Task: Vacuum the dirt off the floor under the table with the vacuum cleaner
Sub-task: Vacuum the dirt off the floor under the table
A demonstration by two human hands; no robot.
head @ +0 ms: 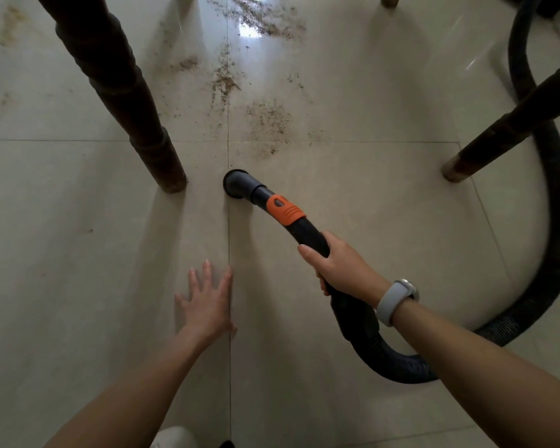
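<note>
There is one view only, from a wide-angle camera worn on the person's head. It looks forward and steeply down at the floor (78, 253), so the tile joints run away from the bottom edge toward the top. Both forearms come in from the bottom edge, with the left hand (207, 302) and right hand (333, 263) close beneath the lens in the lower middle. Farther off, two table legs (126, 101) lean outward toward the picture's sides, bent by the wide lens. The dirt (265, 121) lies beyond them, toward the top edge.
</note>
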